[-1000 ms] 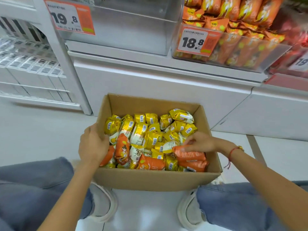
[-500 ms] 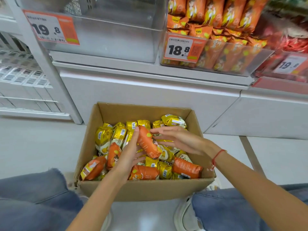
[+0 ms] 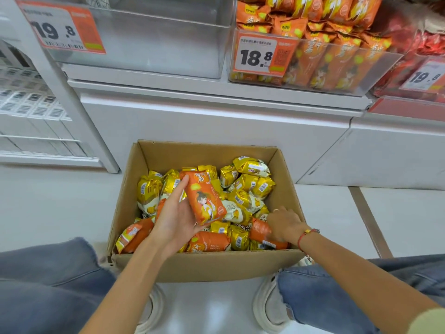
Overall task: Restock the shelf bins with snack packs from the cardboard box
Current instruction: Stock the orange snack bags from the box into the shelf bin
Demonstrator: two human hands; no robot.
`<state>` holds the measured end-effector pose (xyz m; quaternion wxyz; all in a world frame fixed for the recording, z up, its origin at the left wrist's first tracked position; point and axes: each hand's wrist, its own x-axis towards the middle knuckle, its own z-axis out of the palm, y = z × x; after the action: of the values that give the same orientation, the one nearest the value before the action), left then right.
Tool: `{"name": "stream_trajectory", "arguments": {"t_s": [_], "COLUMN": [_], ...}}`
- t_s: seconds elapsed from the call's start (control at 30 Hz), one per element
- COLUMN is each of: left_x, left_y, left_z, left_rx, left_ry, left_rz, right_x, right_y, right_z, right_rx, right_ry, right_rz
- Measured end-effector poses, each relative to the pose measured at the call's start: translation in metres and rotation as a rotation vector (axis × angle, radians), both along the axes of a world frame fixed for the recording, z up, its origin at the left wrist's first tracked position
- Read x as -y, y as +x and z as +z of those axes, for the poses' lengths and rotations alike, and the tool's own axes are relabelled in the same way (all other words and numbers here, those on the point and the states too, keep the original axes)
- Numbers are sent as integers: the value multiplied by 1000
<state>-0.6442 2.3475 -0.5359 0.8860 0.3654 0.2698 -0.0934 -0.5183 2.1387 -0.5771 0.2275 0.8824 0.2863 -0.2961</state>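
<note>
An open cardboard box stands on the floor between my knees, filled with yellow and orange snack packs. My left hand holds one orange snack pack upright above the box. At the box's near right corner my right hand reaches down onto another orange pack, fingers on it; whether it grips is unclear. Above, a clear shelf bin tagged 18.8 holds orange packs, and the clear bin tagged 19.8 to its left looks empty.
A white shelf base rises just behind the box. A bin of red packs sits at the far right. Another white shelving unit with barcode labels stands at left. My jeans-clad knees and white shoes flank the box.
My left hand has lifted the orange pack higher and holds it alone. My right hand has left that pack and dropped to the box's near right corner. The view has tilted up slightly.
</note>
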Motion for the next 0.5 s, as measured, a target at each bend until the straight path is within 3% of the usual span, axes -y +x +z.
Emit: {"name": "stream_trajectory", "arguments": {"t_s": [0.2, 0.37, 0.43, 0.5], "left_x": [4, 12, 14, 14], "left_y": [2, 4, 12, 23], "left_z": [-3, 11, 23, 41], "left_rx": [-62, -43, -9, 49], "left_ry": [179, 184, 128, 46], "left_rz": [-27, -16, -17, 8], "right_x": [-3, -19, -32, -43], "right_y": [16, 32, 25, 22], "right_z": [14, 78, 105, 123], "right_rx": [-102, -270, -342, -265], "right_ry": [224, 877, 1097, 1191], "right_rz": [-272, -581, -543, -321]}}
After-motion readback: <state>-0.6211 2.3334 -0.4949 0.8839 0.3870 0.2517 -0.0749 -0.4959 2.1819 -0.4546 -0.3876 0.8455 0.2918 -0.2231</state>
